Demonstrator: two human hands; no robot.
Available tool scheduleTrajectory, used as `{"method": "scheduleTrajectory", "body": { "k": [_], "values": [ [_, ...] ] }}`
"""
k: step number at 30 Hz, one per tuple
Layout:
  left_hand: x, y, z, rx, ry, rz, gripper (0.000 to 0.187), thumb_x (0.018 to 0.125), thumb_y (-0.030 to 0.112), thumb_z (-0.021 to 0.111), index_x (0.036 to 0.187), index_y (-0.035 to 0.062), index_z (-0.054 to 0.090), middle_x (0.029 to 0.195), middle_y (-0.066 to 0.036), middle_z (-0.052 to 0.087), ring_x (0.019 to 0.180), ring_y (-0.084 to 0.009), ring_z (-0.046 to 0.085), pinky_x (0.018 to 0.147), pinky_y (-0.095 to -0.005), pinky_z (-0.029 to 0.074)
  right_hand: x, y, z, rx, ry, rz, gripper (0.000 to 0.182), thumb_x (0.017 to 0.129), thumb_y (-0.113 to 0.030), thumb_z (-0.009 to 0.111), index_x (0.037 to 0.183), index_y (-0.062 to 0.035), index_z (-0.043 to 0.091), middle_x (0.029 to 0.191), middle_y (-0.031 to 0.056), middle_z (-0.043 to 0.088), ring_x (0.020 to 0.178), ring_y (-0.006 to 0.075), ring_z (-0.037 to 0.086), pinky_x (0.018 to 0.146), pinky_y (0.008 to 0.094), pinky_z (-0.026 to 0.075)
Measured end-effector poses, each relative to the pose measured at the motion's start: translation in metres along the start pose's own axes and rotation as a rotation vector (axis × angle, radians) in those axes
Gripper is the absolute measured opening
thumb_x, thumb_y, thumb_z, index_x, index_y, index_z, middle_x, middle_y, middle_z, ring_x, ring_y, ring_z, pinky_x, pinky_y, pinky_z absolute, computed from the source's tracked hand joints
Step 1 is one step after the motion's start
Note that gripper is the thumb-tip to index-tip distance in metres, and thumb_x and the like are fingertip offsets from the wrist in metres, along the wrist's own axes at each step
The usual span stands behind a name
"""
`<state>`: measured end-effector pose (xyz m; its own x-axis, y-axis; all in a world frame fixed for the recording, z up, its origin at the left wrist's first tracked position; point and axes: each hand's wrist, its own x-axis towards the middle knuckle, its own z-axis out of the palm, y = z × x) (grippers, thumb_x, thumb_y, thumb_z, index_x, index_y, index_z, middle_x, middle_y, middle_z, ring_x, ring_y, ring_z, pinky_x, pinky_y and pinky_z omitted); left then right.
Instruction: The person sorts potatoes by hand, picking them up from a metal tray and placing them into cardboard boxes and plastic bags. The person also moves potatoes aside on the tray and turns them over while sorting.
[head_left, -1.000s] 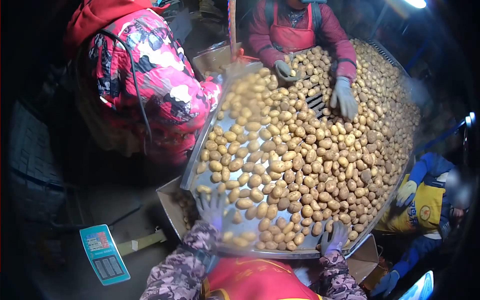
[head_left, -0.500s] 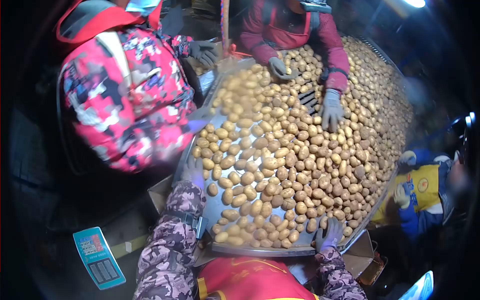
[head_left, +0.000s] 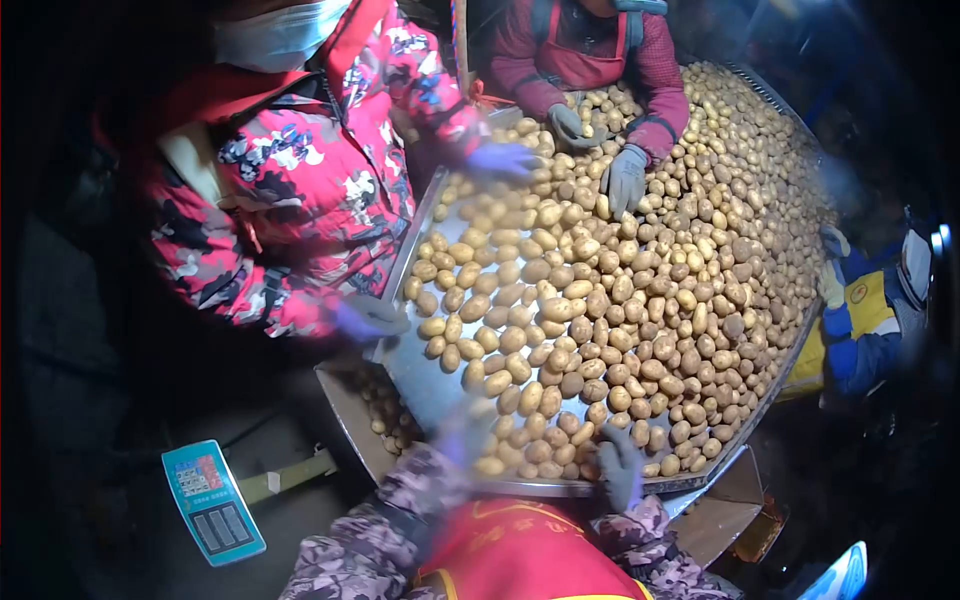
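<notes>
1. Steadying the left hand (head_left: 460, 438) by the near edge of the metal surface (head_left: 415, 370) should help; it is motion-blurred, so I cannot tell how far open it is or whether it holds anything
2. With fingers loosely apart and slightly bent, the right hand (head_left: 622, 467) is at the near edge, nothing visibly gripped; a light touch seems best
3. Potatoes (head_left: 640, 330) crowd toward the right edge and thin out leftward, where single ones look easier to separate
4. Leave room for the co-worker's hand (head_left: 375, 316) at the left edge
</notes>
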<state>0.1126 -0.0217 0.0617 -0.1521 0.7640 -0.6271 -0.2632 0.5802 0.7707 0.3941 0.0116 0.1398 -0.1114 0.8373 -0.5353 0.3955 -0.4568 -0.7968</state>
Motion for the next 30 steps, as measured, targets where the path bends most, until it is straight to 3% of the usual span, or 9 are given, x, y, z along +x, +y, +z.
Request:
{"method": "scheduleTrajectory", "body": {
  "k": [1, 3, 4, 8, 10, 12, 18, 26, 30],
  "values": [
    [-0.039, 0.046, 0.038, -0.561, -0.069, -0.215, 0.045, 0.097, 0.021, 0.072, 0.138, 0.0027, 0.062, 0.113, -0.012, 0.069, 0.1, -0.0224, 0.068, 0.085, -0.0354, 0.058, -0.002, -0.003, 0.016, 0.083, -0.054, -0.204, 0.051, 0.098, -0.01, 0.066, 0.146, 0.0012, 0.051, 0.134, 0.0151, 0.062, 0.123, 0.0243, 0.06, 0.101, 0.0351, 0.052],
    [-0.045, 0.042, 0.073, 0.783, -0.285, 0.808, 0.051, 0.087, 0.017, 0.073, 0.135, 0.0043, 0.063, 0.123, -0.017, 0.068, 0.11, -0.0333, 0.067, 0.098, -0.0427, 0.052, -0.006, -0.009, 0.048, 0.295, -0.234, -0.603, 0.06, 0.093, -0.006, 0.075, 0.148, -0.0018, 0.052, 0.137, 0.0143, 0.063, 0.119, 0.023, 0.063, 0.104, 0.0348, 0.052],
    [-0.049, 0.015, 0.085, 0.563, -0.081, 1.086, 0.05, 0.084, 0.017, 0.073, 0.131, 0.0054, 0.064, 0.125, -0.018, 0.066, 0.114, -0.0379, 0.063, 0.1, -0.0467, 0.05, -0.002, -0.004, 0.044, 0.212, -0.226, -0.741, 0.059, 0.089, -0.004, 0.075, 0.144, -0.0025, 0.054, 0.133, 0.0132, 0.064, 0.116, 0.0221, 0.063, 0.101, 0.0338, 0.052],
    [-0.038, -0.034, 0.074, 1.023, -0.195, 1.065, 0.051, 0.093, 0.035, 0.066, 0.142, 0.0204, 0.059, 0.146, -0.016, 0.054, 0.136, -0.0412, 0.047, 0.111, -0.0601, 0.035, 0.008, 0.068, -0.031, -0.491, 0.209, -0.571, 0.055, 0.074, 0.002, 0.075, 0.128, -0.005, 0.065, 0.114, 0.0089, 0.067, 0.103, 0.0183, 0.066, 0.089, 0.0297, 0.054],
    [-0.027, -0.042, 0.058, 1.281, -0.339, 0.985, 0.053, 0.098, 0.043, 0.062, 0.148, 0.0251, 0.055, 0.154, -0.014, 0.048, 0.144, -0.0406, 0.04, 0.116, -0.0628, 0.029, 0.026, 0.112, -0.071, -0.036, 0.252, -0.162, 0.026, 0.09, -0.019, 0.063, 0.112, -0.0047, 0.065, 0.09, 0.0069, 0.065, 0.075, 0.0173, 0.065, 0.061, 0.0287, 0.047],
    [-0.01, -0.035, 0.039, 1.457, -0.502, 0.891, 0.056, 0.099, 0.045, 0.06, 0.151, 0.0265, 0.052, 0.157, -0.012, 0.046, 0.146, -0.0388, 0.037, 0.118, -0.0631, 0.026, 0.023, 0.106, -0.099, 0.366, 0.335, 0.201, 0.032, 0.1, -0.036, 0.056, 0.101, -0.0052, 0.063, 0.071, 0.0044, 0.062, 0.053, 0.0166, 0.062, 0.041, 0.0285, 0.039],
    [-0.001, -0.027, -0.05, 1.532, 0.078, 0.559, 0.057, 0.091, 0.04, 0.069, 0.146, 0.0335, 0.057, 0.157, -0.014, 0.045, 0.145, -0.0446, 0.036, 0.117, -0.0669, 0.027, 0.009, 0.082, -0.105, 0.606, 0.35, 0.313, 0.037, 0.101, -0.042, 0.051, 0.11, -0.0067, 0.059, 0.073, 0.0034, 0.061, 0.055, 0.0195, 0.065, 0.042, 0.0279, 0.043],
    [0.108, 0.038, -0.079, 1.255, 0.231, 0.763, 0.068, 0.093, 0.044, 0.064, 0.153, 0.0168, 0.048, 0.159, -0.014, 0.041, 0.147, -0.0427, 0.034, 0.117, -0.0672, 0.025, 0.015, 0.096, -0.117, 0.641, 0.348, 0.328, 0.037, 0.103, -0.041, 0.052, 0.115, -0.0062, 0.058, 0.075, 0.0051, 0.063, 0.053, 0.0174, 0.06, 0.043, 0.0268, 0.042],
    [0.104, 0.017, -0.023, 1.548, 0.594, 0.721, 0.077, 0.092, 0.052, 0.062, 0.155, 0.011, 0.045, 0.16, -0.015, 0.041, 0.148, -0.0437, 0.033, 0.115, -0.0695, 0.029, 0.008, 0.094, -0.114, 0.57, 0.348, 0.26, 0.037, 0.105, -0.043, 0.05, 0.113, -0.0072, 0.059, 0.075, 0.0037, 0.063, 0.054, 0.0138, 0.056, 0.044, 0.0267, 0.042]
  ]
}}
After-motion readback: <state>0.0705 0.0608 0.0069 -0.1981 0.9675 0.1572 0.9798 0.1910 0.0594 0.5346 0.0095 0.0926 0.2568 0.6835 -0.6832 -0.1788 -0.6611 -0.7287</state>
